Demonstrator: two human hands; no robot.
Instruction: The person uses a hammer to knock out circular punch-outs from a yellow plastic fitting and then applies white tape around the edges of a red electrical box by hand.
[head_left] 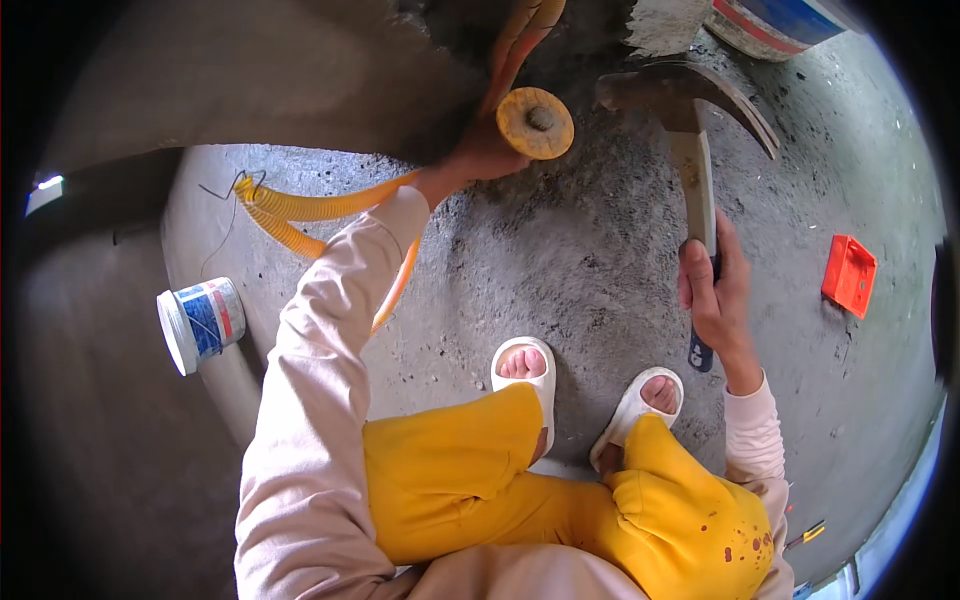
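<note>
Rough grey concrete floor (pixel 560 270) fills the view, meeting a plastered grey wall (pixel 250 80) at the top left. You are crouching, with yellow trousers and white slippers at the bottom centre. At about 12 o'clock your left hand (pixel 480 155) is closed around a round yellow-capped piece (pixel 535 123), pressing it toward the foot of the wall; its flat yellow face with a dark centre points up at you. A ribbed yellow hose (pixel 290 210) loops along the wall base at 10 o'clock and another length rises just above the hand. At 2 o'clock your right hand (pixel 715 295) is clamped on the handle of a claw hammer (pixel 690 95), whose dark head hangs raised, just to the right of the yellow cap and apart from it. It looks like the striking step: the piece is held in place and the hammer is poised. The next move would call for a short, square blow onto the cap's centre, with your left fingers kept clear of the head. A small blue and white tub (pixel 200 322) lies on its side at 9 o'clock, an orange box (pixel 849 275) sits at 3 o'clock, and a larger bucket (pixel 770 25) stands at 1 o'clock.
</note>
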